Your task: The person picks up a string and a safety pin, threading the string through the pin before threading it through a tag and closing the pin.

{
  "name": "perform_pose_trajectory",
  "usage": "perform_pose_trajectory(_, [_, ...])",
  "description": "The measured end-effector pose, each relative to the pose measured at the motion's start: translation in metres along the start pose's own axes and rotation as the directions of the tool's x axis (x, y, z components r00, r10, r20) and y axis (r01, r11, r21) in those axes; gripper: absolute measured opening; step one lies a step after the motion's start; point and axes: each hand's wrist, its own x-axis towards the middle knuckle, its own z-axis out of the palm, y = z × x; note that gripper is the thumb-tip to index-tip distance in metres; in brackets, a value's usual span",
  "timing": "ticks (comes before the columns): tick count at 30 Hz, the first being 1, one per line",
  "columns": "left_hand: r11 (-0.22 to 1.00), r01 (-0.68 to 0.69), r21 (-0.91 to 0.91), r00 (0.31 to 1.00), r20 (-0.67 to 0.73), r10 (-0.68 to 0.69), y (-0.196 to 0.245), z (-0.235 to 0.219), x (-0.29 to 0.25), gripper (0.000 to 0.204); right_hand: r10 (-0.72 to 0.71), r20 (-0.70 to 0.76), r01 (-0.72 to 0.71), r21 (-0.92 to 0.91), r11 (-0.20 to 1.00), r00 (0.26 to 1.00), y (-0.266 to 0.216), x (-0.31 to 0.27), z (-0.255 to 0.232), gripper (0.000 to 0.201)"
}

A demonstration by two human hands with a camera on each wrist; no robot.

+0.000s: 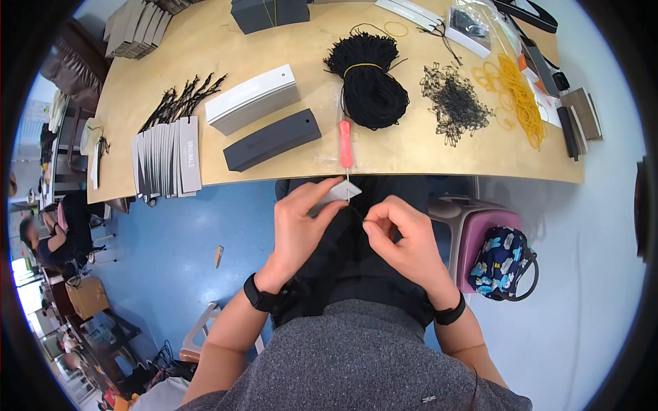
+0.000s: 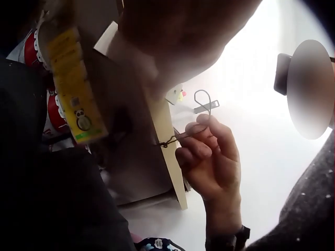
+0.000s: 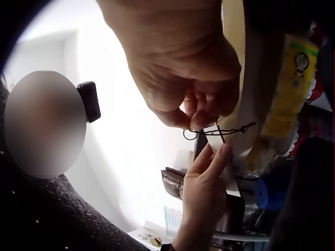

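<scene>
Hands at work over the lap, just off the tabletop (image 1: 264, 51) edge. Left hand (image 1: 297, 222) pinches a small, flat, pale-grey card tag (image 1: 334, 194) between thumb and fingers. Right hand (image 1: 409, 240): thumb and forefinger closed on a thin, black, knotted cord (image 2: 165, 145), loop one side of the pinch, knot the other.

Beside the tag, a red-handled tool (image 1: 345, 144) with thin metal shaft, pointing over the edge; cannot tell whether its tip passes through the tag.

Likely trouble: a fine cord under a light pinch could slip and lose its loop. Tugging hard might crease the tag or tear it near the edge. A nudge against the shaft could prick a finger.

Farther out: banded black cord bundle (image 1: 375, 99), loose enough to snag; heap of black wire pins (image 1: 454, 103), prone to interlock. Left, fanned white-and-grey strung tags (image 1: 164, 157) at the edge; a sleeve or elbow might sweep some off.
</scene>
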Motion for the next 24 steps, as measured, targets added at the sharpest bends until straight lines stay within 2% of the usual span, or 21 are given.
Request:
perform_pose_trajectory(1, [0.997, 0.029, -0.066, 1.000, 0.001, -0.029, -0.001, 0.001, 0.002, 0.037, 0.000, 0.001, 0.000, -0.001, 1.000, 1.000, 0.004, 0.003, 0.002, 0.008])
perform_pose_trajectory(2, [0.997, 0.030, -0.067, 1.000, -0.001, -0.030, -0.002, 0.001, 0.004, 0.037, -0.066, -0.052, 0.058, -0.141, 0.988, 0.996, 0.011, 0.005, 0.004, 0.009])
perform_pose_trajectory(3, [0.984, 0.106, -0.140, 0.993, 0.064, -0.098, -0.004, 0.000, 0.006, 0.036, -0.140, -0.095, 0.109, -0.280, 0.954, 0.986, 0.018, 0.007, 0.007, 0.011])
perform_pose_trajectory(4, [0.961, 0.185, -0.207, 0.978, 0.133, -0.160, -0.005, -0.001, 0.006, 0.036, -0.140, -0.093, 0.109, -0.280, 0.954, 0.986, 0.024, 0.007, 0.008, 0.011])
perform_pose_trajectory(6, [0.971, 0.139, -0.197, 0.984, 0.141, -0.112, -0.009, -0.001, 0.006, 0.033, -0.197, -0.128, 0.120, -0.450, 0.885, 0.972, 0.035, 0.006, 0.006, 0.014])
perform_pose_trajectory(8, [0.978, 0.091, -0.188, 0.986, 0.154, -0.063, -0.011, -0.003, 0.005, 0.030, -0.187, -0.132, 0.105, -0.467, 0.878, 0.973, 0.042, 0.002, 0.003, 0.014])
perform_pose_trajectory(10, [0.874, 0.290, -0.391, 0.935, 0.312, -0.170, -0.012, -0.008, 0.000, 0.026, -0.115, -0.150, 0.037, -0.442, 0.896, 0.982, 0.047, -0.005, 0.002, 0.015])
perform_pose_trajectory(14, [0.917, 0.208, -0.340, 0.939, 0.331, -0.091, -0.019, -0.012, -0.005, 0.022, -0.109, -0.110, 0.064, -0.352, 0.934, 0.988, 0.033, -0.015, -0.002, 0.017])
perform_pose_trajectory(16, [0.952, 0.178, -0.248, 0.944, 0.318, -0.094, -0.012, -0.011, 0.000, 0.021, -0.378, -0.107, 0.308, -0.402, 0.862, 0.920, 0.028, -0.013, 0.001, 0.019])
perform_pose_trajectory(17, [0.952, 0.178, -0.249, 0.943, 0.319, -0.093, -0.013, -0.008, 0.001, 0.021, -0.435, -0.107, 0.358, -0.413, 0.838, 0.894, 0.025, -0.010, 0.002, 0.021])
perform_pose_trajectory(21, [0.923, 0.183, -0.338, 0.966, 0.235, -0.105, -0.011, 0.000, 0.007, 0.020, -0.496, -0.146, 0.383, -0.467, 0.797, 0.856, 0.027, 0.007, 0.010, 0.022])
perform_pose_trajectory(22, [0.905, 0.178, -0.386, 0.971, 0.219, -0.098, -0.010, 0.001, 0.008, 0.020, -0.497, -0.147, 0.383, -0.466, 0.797, 0.855, 0.031, 0.010, 0.011, 0.022])
perform_pose_trajectory(24, [0.919, 0.176, -0.352, 0.965, 0.247, -0.090, -0.011, -0.003, 0.008, 0.020, -0.469, -0.113, 0.333, -0.562, 0.757, 0.876, 0.041, 0.012, 0.011, 0.020])
